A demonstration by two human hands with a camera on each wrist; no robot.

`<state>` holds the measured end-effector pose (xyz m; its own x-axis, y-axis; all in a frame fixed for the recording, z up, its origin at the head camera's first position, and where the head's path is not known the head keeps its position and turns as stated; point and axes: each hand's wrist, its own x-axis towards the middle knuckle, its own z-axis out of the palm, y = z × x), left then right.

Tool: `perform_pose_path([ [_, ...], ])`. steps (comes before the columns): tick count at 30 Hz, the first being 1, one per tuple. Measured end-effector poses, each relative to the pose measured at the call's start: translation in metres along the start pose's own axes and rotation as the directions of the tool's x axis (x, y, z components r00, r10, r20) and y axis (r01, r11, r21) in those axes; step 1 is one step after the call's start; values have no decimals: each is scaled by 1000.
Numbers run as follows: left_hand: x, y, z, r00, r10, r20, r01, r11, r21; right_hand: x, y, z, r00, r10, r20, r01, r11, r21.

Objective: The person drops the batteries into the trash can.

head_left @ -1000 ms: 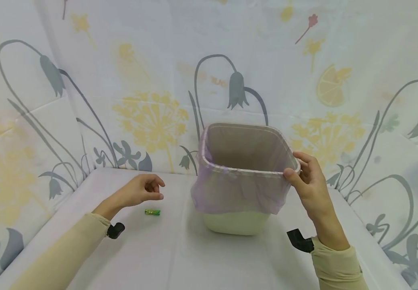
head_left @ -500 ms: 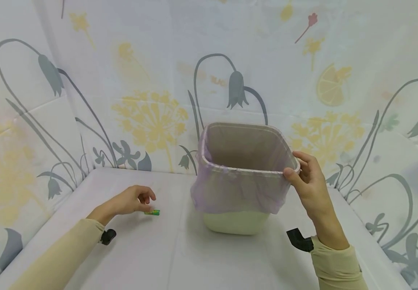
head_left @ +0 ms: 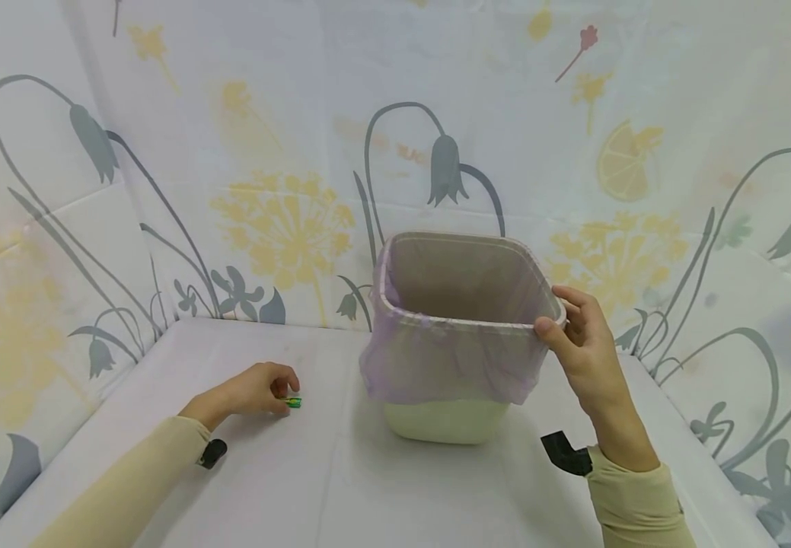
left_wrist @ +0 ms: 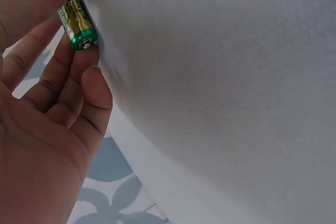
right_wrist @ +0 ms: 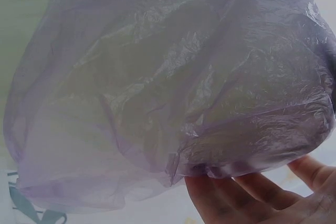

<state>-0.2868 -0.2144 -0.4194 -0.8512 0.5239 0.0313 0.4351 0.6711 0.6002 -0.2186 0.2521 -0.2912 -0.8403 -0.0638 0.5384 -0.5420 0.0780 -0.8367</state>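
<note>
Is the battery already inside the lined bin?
No, the green battery lies on the white table, pinched by the left hand, off to the side of the bin.

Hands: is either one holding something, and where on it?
The left hand pinches a green battery along its side; the right hand grips the bin by its bag-covered rim.

Bare tabletop (head_left: 340,487) lies open between battery (head_left: 291,403) and lined bin (head_left: 446,415), with patterned walls (head_left: 231,152) closing three sides.
</note>
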Motion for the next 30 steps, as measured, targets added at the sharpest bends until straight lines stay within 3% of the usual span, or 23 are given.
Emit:
perform_pose_path([
  [7, 0, 3, 1, 999, -30, 23, 28, 997, 68, 1, 1, 1, 1000, -7, 5, 7, 1000, 3],
  [16, -1, 5, 2, 997, -60, 48, 56, 996, 74, 2, 1, -2, 999, 31, 23, -30, 999, -43],
  [30, -2, 8, 2, 991, -109, 80, 102, 991, 80, 2, 0, 0, 1000, 8, 13, -8, 1000, -8],
])
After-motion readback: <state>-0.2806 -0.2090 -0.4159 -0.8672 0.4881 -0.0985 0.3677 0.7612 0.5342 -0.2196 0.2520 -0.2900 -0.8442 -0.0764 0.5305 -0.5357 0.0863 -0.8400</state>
